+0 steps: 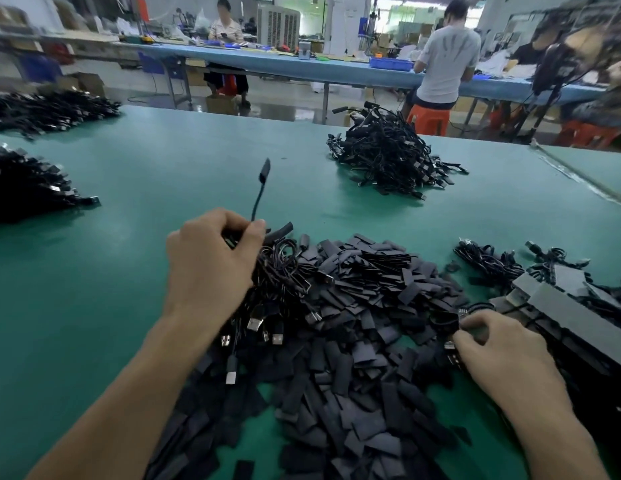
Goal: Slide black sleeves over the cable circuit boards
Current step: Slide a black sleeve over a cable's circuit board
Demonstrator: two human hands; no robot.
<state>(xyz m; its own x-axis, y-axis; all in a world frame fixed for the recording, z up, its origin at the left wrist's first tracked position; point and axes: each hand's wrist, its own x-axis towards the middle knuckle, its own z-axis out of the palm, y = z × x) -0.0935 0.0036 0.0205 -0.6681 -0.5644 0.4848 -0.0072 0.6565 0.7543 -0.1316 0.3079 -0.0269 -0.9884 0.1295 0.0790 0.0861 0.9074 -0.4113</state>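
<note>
A big heap of flat black sleeves (354,327) covers the green table (163,174) in front of me. My left hand (212,261) grips a bundle of black USB cables (278,289); their metal plugs hang down toward me. One cable (259,195) sticks up from my fist with a sleeved end at its tip. My right hand (499,344) rests low at the right edge of the heap and pinches a small green circuit board (477,330) on a black cable.
Piles of black cables lie at the far right (388,157), at the left edge (28,185) and the far left (49,109). Loose cables and grey flat pieces (558,296) sit at the right. Two people work at a blue bench (302,64) behind.
</note>
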